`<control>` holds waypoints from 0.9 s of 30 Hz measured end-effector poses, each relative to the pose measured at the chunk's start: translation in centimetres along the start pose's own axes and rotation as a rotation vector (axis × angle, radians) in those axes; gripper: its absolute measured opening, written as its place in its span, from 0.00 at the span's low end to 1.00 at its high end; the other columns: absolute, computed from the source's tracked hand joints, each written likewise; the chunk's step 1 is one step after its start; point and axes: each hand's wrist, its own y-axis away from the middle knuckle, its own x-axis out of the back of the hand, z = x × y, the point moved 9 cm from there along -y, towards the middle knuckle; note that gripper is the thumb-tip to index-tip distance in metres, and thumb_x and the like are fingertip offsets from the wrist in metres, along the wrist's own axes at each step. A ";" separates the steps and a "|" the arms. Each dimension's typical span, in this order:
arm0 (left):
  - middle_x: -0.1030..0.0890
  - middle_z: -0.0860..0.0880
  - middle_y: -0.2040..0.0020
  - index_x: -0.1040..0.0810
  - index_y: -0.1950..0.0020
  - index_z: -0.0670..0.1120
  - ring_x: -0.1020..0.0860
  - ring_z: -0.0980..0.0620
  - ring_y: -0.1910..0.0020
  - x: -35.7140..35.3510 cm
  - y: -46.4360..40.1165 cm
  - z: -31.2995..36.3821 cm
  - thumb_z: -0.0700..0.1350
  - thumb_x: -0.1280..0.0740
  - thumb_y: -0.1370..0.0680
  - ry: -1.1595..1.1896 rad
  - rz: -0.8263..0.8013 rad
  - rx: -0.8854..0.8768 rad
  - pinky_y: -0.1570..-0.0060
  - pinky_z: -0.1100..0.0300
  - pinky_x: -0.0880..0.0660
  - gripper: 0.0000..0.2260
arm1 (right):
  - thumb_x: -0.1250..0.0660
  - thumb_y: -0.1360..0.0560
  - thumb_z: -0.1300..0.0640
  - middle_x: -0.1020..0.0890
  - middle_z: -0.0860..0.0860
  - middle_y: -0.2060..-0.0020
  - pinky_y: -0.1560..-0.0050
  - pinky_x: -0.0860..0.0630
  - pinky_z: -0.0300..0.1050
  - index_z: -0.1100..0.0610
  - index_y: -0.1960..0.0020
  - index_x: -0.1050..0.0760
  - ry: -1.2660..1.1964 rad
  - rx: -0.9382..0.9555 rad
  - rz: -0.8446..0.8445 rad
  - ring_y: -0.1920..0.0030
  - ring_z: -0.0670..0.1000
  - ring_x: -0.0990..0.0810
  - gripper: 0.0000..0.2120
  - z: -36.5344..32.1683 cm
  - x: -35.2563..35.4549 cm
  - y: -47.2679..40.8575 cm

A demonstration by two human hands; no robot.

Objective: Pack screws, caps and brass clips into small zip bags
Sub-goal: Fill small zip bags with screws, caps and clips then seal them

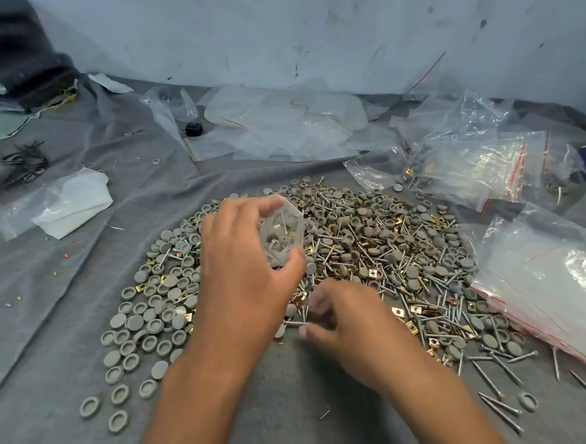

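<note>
Clear zip bag (281, 236) in left hand (242, 259); countless loose grey caps (146, 320).

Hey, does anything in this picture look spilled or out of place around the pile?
A few things stray. Several long screws and a grey cap lie apart from the main pile, near the right front. A tiny bent metal piece sits alone on the grey cloth between the forearms. Small coloured specks dot the cloth at left.

- L hand (242, 259) holds small zip bag (282, 234) open above pile (372, 251); screws + caps visible inside bag.
- R hand (346, 325) pinches at screws (296, 323) at pile's near edge.
- Grey cloth (64, 270) under everything.
- Filled bags (480, 169) far right.
</note>
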 end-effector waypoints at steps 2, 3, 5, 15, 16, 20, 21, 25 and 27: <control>0.27 0.58 0.44 0.24 0.35 0.51 0.31 0.55 0.42 -0.1 0.0 0.1 0.45 0.25 0.28 0.001 -0.004 -0.003 0.42 0.63 0.35 0.23 | 0.27 0.26 0.43 0.23 0.42 0.48 0.44 0.24 0.48 0.44 0.43 0.27 0.075 -0.003 0.003 0.47 0.47 0.23 0.16 -0.5 -0.9 0.2; 0.26 0.57 0.44 0.24 0.35 0.51 0.31 0.55 0.42 -0.2 0.0 0.1 0.44 0.25 0.28 0.004 -0.004 -0.004 0.42 0.63 0.35 0.23 | 0.28 0.25 0.44 0.22 0.43 0.49 0.45 0.23 0.49 0.45 0.43 0.28 0.082 -0.002 0.044 0.47 0.48 0.23 0.14 -0.8 -0.6 0.3; 0.26 0.56 0.44 0.24 0.35 0.50 0.30 0.54 0.42 -0.2 0.0 0.0 0.43 0.24 0.29 0.008 -0.003 -0.009 0.42 0.63 0.35 0.23 | 0.32 0.23 0.51 0.20 0.44 0.52 0.49 0.22 0.50 0.46 0.46 0.28 0.094 -0.003 0.108 0.49 0.51 0.21 0.08 -0.8 0.1 0.4; 0.27 0.58 0.45 0.23 0.36 0.51 0.32 0.57 0.44 -0.6 0.0 0.3 0.46 0.25 0.28 -0.025 -0.028 -0.028 0.43 0.65 0.37 0.22 | 0.28 0.23 0.57 0.17 0.41 0.60 0.61 0.26 0.30 0.44 0.51 0.19 -0.380 0.123 0.395 0.59 0.38 0.19 0.08 1.0 7.1 1.1; 0.27 0.58 0.45 0.23 0.36 0.51 0.32 0.57 0.44 -0.8 0.1 0.4 0.45 0.24 0.28 -0.034 -0.034 -0.038 0.43 0.66 0.38 0.22 | 0.28 0.23 0.58 0.17 0.41 0.59 0.60 0.24 0.33 0.44 0.49 0.18 -0.439 0.194 0.462 0.57 0.41 0.18 0.08 0.3 8.1 1.6; 0.27 0.58 0.42 0.24 0.34 0.51 0.32 0.56 0.41 -1.6 0.4 1.3 0.48 0.25 0.28 -0.046 -0.088 -0.092 0.40 0.64 0.36 0.23 | 0.26 0.23 0.60 0.17 0.43 0.55 0.56 0.21 0.38 0.47 0.43 0.18 -0.472 0.440 0.633 0.54 0.48 0.16 0.12 -2.9 10.1 3.4; 0.27 0.58 0.42 0.25 0.34 0.51 0.32 0.56 0.40 -1.7 0.5 1.5 0.48 0.26 0.28 -0.046 -0.100 -0.106 0.39 0.63 0.35 0.23 | 0.26 0.24 0.61 0.17 0.42 0.55 0.56 0.21 0.37 0.48 0.43 0.18 -0.437 0.471 0.654 0.54 0.48 0.16 0.13 -3.4 10.2 3.6; 0.27 0.59 0.42 0.25 0.34 0.52 0.34 0.59 0.40 -2.0 0.8 1.9 0.49 0.27 0.27 -0.048 -0.114 -0.123 0.39 0.61 0.33 0.22 | 0.24 0.26 0.60 0.18 0.41 0.56 0.53 0.24 0.31 0.51 0.45 0.18 -0.290 0.486 0.663 0.54 0.41 0.18 0.12 -4.0 9.7 3.3; 0.28 0.59 0.42 0.25 0.34 0.52 0.35 0.60 0.41 -2.1 0.8 1.9 0.50 0.28 0.27 -0.047 -0.121 -0.115 0.39 0.62 0.34 0.22 | 0.23 0.27 0.58 0.18 0.41 0.56 0.55 0.24 0.31 0.51 0.45 0.18 -0.309 0.470 0.668 0.54 0.41 0.18 0.11 -3.7 9.6 3.1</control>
